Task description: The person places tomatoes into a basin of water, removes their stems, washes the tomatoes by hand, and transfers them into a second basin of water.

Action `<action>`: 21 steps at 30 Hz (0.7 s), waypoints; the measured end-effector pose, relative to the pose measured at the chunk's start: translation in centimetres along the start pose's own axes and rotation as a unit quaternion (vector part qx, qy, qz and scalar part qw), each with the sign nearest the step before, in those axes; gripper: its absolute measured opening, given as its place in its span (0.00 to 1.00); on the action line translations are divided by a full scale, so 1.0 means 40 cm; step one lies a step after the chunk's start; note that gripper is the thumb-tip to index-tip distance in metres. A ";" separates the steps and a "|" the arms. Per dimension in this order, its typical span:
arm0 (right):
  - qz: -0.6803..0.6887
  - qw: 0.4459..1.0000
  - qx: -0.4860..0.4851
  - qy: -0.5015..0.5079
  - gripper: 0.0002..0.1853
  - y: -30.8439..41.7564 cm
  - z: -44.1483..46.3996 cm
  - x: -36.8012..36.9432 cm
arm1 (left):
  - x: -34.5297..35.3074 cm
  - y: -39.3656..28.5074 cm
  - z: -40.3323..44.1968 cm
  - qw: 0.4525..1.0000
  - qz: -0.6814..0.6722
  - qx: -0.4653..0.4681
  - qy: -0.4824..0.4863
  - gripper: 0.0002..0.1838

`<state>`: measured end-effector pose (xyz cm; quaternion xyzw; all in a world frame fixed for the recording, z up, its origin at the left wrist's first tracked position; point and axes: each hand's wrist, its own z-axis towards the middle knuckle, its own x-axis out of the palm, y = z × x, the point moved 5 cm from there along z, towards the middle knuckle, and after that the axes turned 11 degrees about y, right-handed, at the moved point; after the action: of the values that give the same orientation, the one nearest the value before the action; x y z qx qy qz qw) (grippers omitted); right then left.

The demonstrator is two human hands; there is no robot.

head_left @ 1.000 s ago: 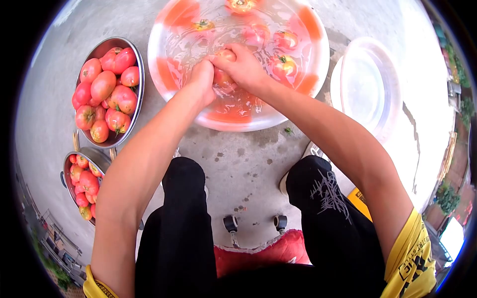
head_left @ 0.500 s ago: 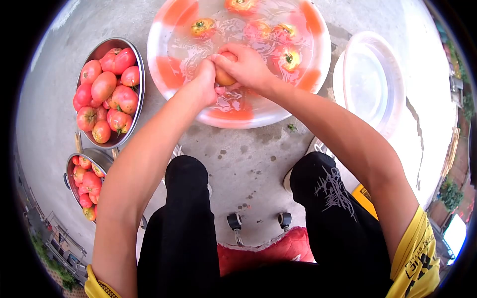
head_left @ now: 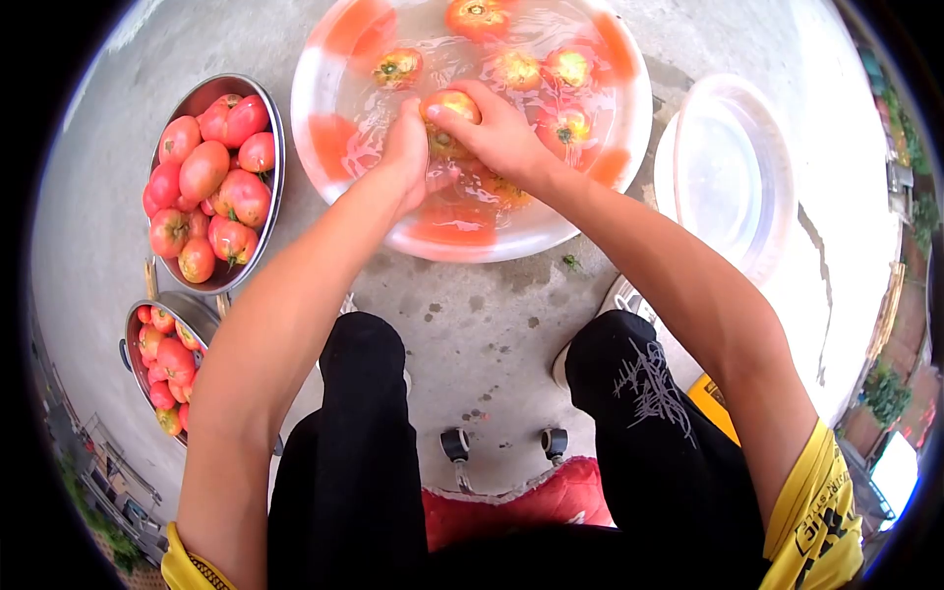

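A red and yellow tomato is between my two hands, just at the water in a large white and orange-red basin. My right hand curls over its right side with the thumb across the front. My left hand cups it from the left, its fingertips partly hidden behind the tomato and in the water. Around them float several more tomatoes, among them one to the left, one at the far side and one to the right.
At left stands a metal bowl heaped with tomatoes, with a metal pot of tomatoes nearer me. A translucent white tub is to the right. Below are my black-trousered knees, a red padded seat and two casters on the concrete floor.
My hands have shifted the tomato slightly up and turned it, so more of its yellowish side shows. The floating tomatoes have drifted a little, and another shows below my right hand.
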<state>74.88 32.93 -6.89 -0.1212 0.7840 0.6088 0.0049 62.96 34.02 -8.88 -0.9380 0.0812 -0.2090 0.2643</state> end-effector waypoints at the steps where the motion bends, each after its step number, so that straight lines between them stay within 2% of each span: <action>1: -0.093 0.993 -0.065 -0.019 0.29 0.011 0.003 0.001 | 0.001 0.003 0.000 1.000 -0.001 0.000 -0.001 0.26; 2: -0.093 0.993 -0.065 -0.019 0.29 0.002 0.007 0.002 | 0.003 0.004 -0.001 1.000 -0.016 0.007 -0.006 0.27; 4: -0.028 0.997 0.073 0.010 0.32 -0.005 0.007 0.010 | 0.006 0.005 -0.002 0.999 -0.045 0.022 -0.018 0.28; 5: -0.028 0.997 0.073 0.011 0.32 -0.002 0.018 0.011 | 0.003 0.005 -0.003 0.999 -0.045 0.023 -0.018 0.28; 7: -0.060 0.983 0.168 -0.041 0.35 -0.028 0.050 -0.015 | 0.006 0.007 0.000 0.999 0.021 0.024 0.023 0.30; 8: -0.059 0.983 0.169 -0.041 0.35 -0.031 0.067 -0.029 | 0.011 0.010 0.001 0.999 0.021 0.023 0.023 0.30; 10: -0.137 0.966 0.220 -0.012 0.37 -0.045 0.097 -0.066 | 0.040 -0.010 -0.018 0.994 0.071 0.077 0.005 0.31; 12: -0.139 0.971 0.195 -0.022 0.36 -0.046 0.103 -0.080 | 0.054 -0.013 -0.027 0.991 0.078 0.106 0.013 0.29; 14: -0.038 0.997 0.069 0.015 0.35 -0.023 0.089 -0.071 | 0.044 -0.019 -0.007 0.984 0.089 0.153 0.026 0.29; 18: 0.034 0.992 0.102 0.068 0.33 -0.035 0.051 -0.026 | 0.014 0.002 0.013 0.989 0.104 0.103 0.004 0.29; 20: 0.126 0.979 0.140 0.072 0.33 -0.024 0.023 -0.022 | 0.014 -0.009 0.006 0.976 0.130 0.161 -0.070 0.31; 21: 0.126 0.979 0.141 0.071 0.33 -0.032 0.021 -0.028 | 0.004 -0.006 0.019 0.976 0.130 0.161 -0.068 0.31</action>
<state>76.09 33.65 -8.17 -0.0621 0.8694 0.4776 -0.1104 63.45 34.53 -9.27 -0.8768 0.1492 -0.1188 0.4413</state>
